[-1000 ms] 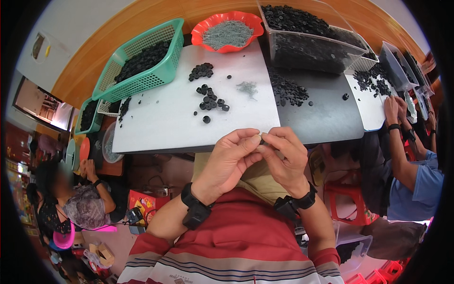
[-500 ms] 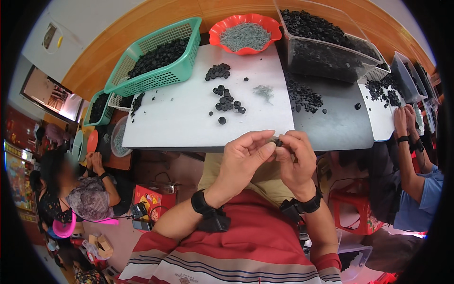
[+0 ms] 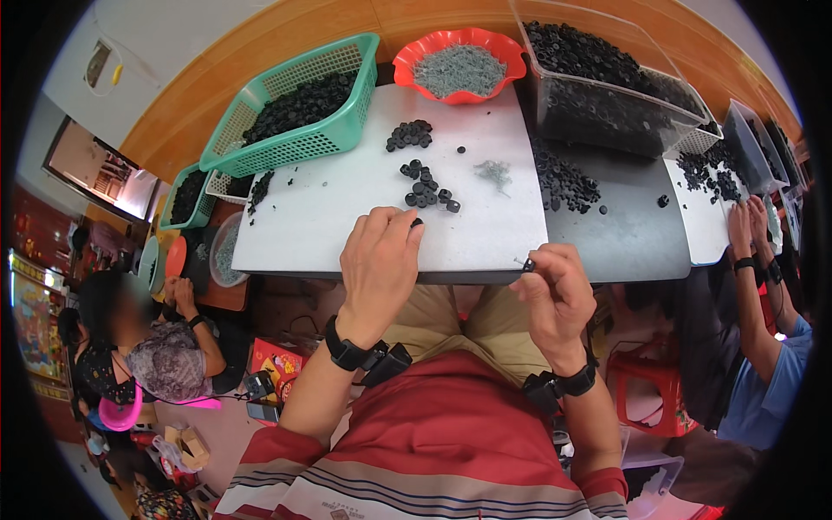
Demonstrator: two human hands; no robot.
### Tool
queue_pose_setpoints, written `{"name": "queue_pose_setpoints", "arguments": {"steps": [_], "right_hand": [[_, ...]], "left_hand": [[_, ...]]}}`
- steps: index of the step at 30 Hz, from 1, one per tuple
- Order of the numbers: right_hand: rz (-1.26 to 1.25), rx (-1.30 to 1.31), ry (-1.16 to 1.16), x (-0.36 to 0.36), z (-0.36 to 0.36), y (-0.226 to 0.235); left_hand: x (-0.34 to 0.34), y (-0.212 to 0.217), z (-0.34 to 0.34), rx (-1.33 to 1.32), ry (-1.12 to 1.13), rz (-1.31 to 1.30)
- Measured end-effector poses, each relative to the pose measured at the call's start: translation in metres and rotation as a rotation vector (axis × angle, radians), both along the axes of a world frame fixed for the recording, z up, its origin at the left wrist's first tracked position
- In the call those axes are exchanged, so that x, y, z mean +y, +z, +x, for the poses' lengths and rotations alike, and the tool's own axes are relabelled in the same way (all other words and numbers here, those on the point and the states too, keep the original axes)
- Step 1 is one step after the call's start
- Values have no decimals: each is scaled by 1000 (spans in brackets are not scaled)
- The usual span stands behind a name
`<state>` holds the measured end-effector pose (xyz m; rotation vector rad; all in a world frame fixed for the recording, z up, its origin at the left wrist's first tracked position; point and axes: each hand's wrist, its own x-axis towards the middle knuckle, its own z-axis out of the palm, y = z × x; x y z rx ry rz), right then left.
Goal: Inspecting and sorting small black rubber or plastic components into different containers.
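Note:
My left hand (image 3: 379, 270) reaches over the white board (image 3: 303, 225). Its closed fingertips are at a black round part (image 3: 417, 223), partly hidden by them. Off the board's front edge, my right hand (image 3: 560, 299) pinches a small black part with a screw (image 3: 528, 265); a thin metal end sticks out of it. Just beyond my left hand lies a loose group of black round parts (image 3: 425, 192), with a second cluster (image 3: 409, 135) farther back. To their right is a small heap of grey screws (image 3: 494, 173).
A green basket (image 3: 299, 152), a red scalloped bowl (image 3: 459, 93) of screws and a clear bin (image 3: 607, 117) of black parts line the back. More black parts (image 3: 568, 182) lie on the dark tabletop (image 3: 615, 238). Other people work at left and right; a red stool (image 3: 646, 390) stands right.
My hands have parted. The left moved forward and left to the lone black part on the board; the right shifted slightly right and down, keeping the small part with the screw.

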<state>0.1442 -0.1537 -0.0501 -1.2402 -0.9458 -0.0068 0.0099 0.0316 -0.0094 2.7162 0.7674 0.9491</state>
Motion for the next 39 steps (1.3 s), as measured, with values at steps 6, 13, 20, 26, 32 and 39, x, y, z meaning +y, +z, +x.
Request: {"name": "queue_pose_setpoints", "arguments": {"steps": [6,13,20,26,32,39], "right_hand": [[-12,40,17,-3,-1,1],[-4,79,48,-1,-2,1],[-9,81,42,-3,-1,-3],[-10,95,55,-4,-3,-4],[-10,97,56,-5,-3,-5],[-22,112,60,-6,-5,-2]], "left_hand": [[8,-3,2,41,9,-84],[10,1,-1,56,-164,-264],[13,-2,-9,9,-326,-81],[12,5,-14,3,-296,-274],[19,1,-14,32,-330,-224],[10,8,-11,-103,-345,-633]]}}
